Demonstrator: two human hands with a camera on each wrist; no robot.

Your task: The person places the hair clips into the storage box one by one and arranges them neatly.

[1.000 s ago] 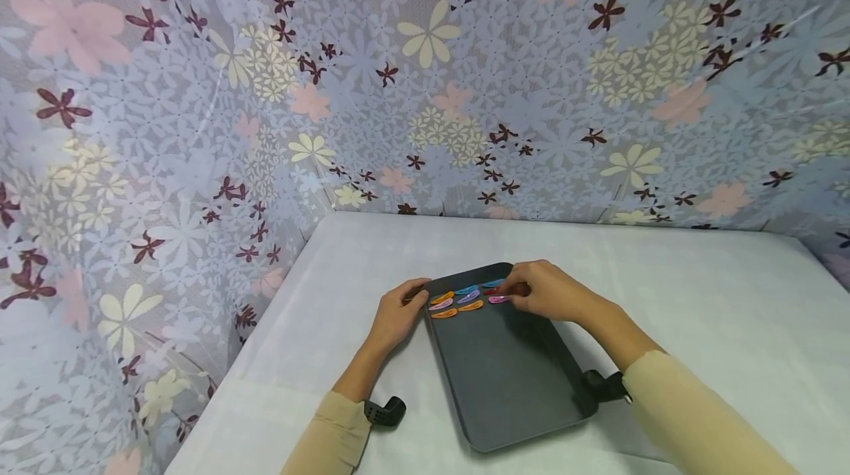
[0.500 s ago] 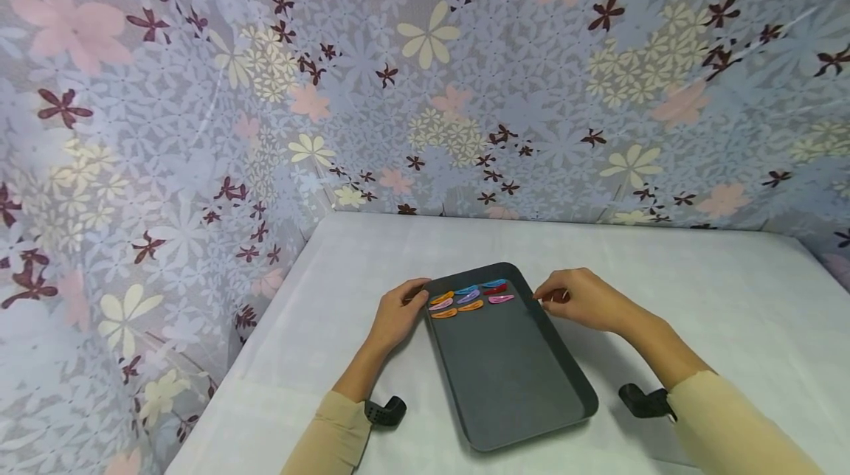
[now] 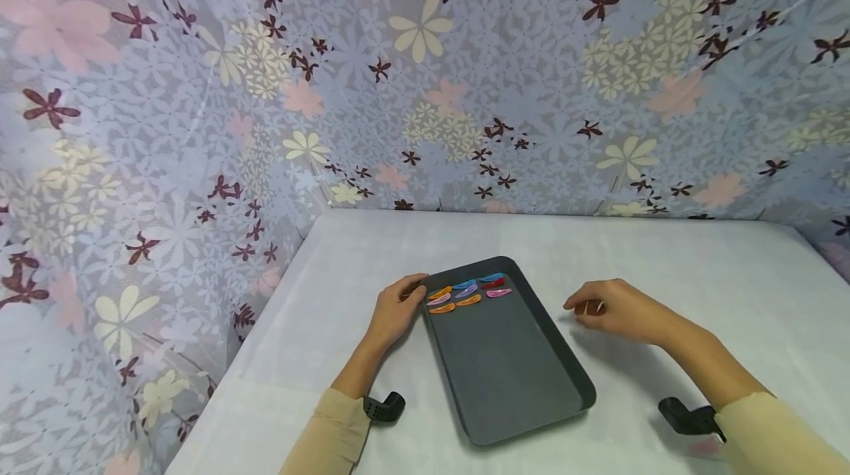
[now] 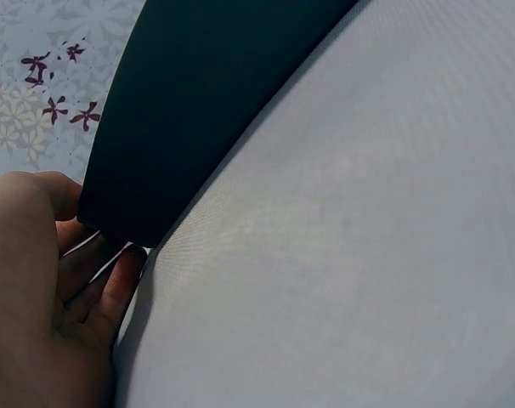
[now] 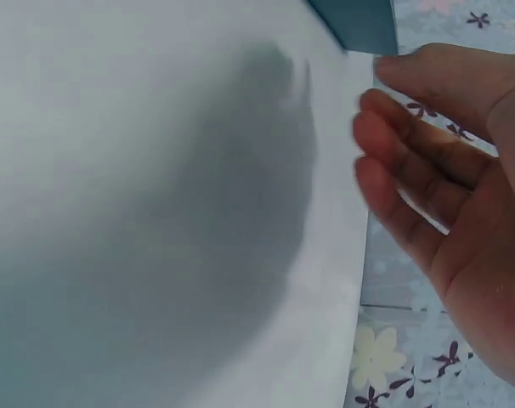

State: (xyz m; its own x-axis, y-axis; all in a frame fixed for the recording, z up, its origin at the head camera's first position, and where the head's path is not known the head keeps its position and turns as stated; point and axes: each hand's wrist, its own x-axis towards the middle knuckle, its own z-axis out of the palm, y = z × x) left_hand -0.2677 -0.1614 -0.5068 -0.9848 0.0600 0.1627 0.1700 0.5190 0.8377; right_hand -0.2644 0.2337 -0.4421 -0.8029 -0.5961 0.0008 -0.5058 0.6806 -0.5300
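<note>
A dark grey tray [image 3: 508, 364] lies at a slant on the white table. At its far end snap hair clips lie in short rows: orange ones, such as the orange hair clip [image 3: 468, 299], blue ones, a purple hair clip [image 3: 467, 290], a red hair clip [image 3: 493, 284] and pink ones, among them a pink hair clip [image 3: 499, 293]. My left hand [image 3: 396, 307] holds the tray's far left corner, thumb against the wall in the left wrist view. Right of the tray, my right hand [image 3: 617, 309] hovers above the table, fingers loosely bent, holding nothing.
White cloth covers the table [image 3: 372, 246]. A flowered curtain [image 3: 425, 91] hangs behind it and on the left. Near the right wrist strap a blurred pinkish patch [image 3: 705, 447] shows on the table, its kind unclear.
My right hand has let go of a pink hair clip at the right of the rows and moved right, out past the tray's edge. The left hand stays at the corner.
</note>
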